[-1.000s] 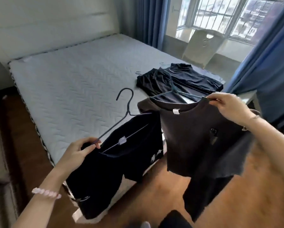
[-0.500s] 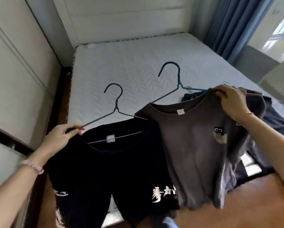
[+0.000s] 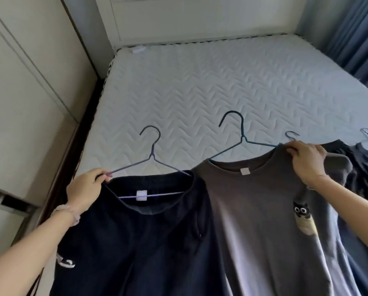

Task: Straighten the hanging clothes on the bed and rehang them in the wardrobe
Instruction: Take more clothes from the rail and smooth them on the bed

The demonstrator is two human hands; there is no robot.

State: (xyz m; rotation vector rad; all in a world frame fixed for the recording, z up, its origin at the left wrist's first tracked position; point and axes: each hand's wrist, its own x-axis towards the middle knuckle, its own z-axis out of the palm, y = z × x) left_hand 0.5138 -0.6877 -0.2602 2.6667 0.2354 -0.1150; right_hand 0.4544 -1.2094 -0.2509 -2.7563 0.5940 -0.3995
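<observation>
My left hand [image 3: 86,189] grips the left shoulder of a thin wire hanger [image 3: 151,155] that carries black shorts [image 3: 140,248] with white print. My right hand [image 3: 305,160] holds the right shoulder of a second dark hanger [image 3: 241,133] bearing a grey T-shirt [image 3: 264,221] with a small cat picture on the chest. Both garments hang side by side in front of me, above the near edge of the white quilted bed [image 3: 210,86]. More dark clothes on hangers [image 3: 362,159] lie on the bed at the far right.
Pale wardrobe panels [image 3: 25,99] run along the left, with a dark gap between them and the bed. A white headboard [image 3: 200,16] stands at the back. Blue curtains [image 3: 356,33] hang at the right.
The view has swung left, from the window towards the headboard and wardrobe. Both hangers have risen and now hang level, side by side.
</observation>
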